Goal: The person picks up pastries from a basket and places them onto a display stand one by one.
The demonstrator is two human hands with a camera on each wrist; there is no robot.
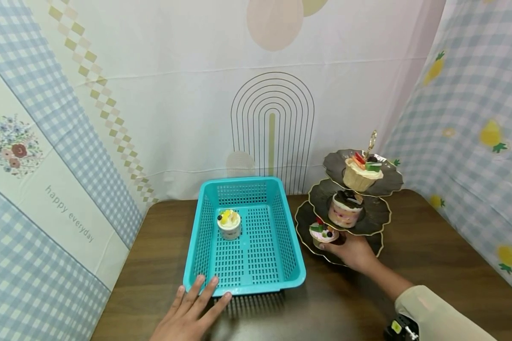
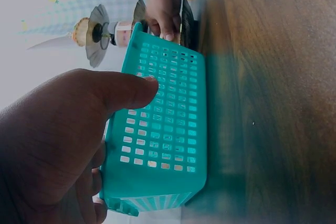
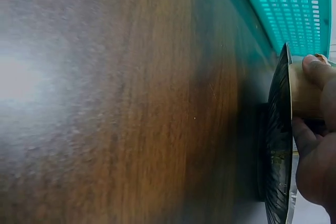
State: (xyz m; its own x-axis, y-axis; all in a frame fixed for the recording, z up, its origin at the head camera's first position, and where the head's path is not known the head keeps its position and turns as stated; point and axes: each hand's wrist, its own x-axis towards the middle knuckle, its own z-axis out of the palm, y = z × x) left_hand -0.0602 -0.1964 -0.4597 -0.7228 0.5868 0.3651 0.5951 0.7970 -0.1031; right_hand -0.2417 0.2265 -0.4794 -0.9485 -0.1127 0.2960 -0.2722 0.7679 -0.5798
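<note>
My right hand grips a fruit-topped cupcake on the bottom plate of a three-tier stand. In the right wrist view, the thumb and fingers lie against the cupcake's pale wrapper, just above the dark plate. My left hand is at the front left of a turquoise basket, its fingers spread and straight by the rim. Seen from the left wrist, the thumb lies across the basket's perforated wall. Inside the basket stands a small cream cup with yellow fruit on top.
The stand's middle tier carries a layered dessert cup with a dark topping; its top tier holds another fruit cupcake. A gold ring handle rises above. Patterned cloth hangs behind and beside the brown wooden table.
</note>
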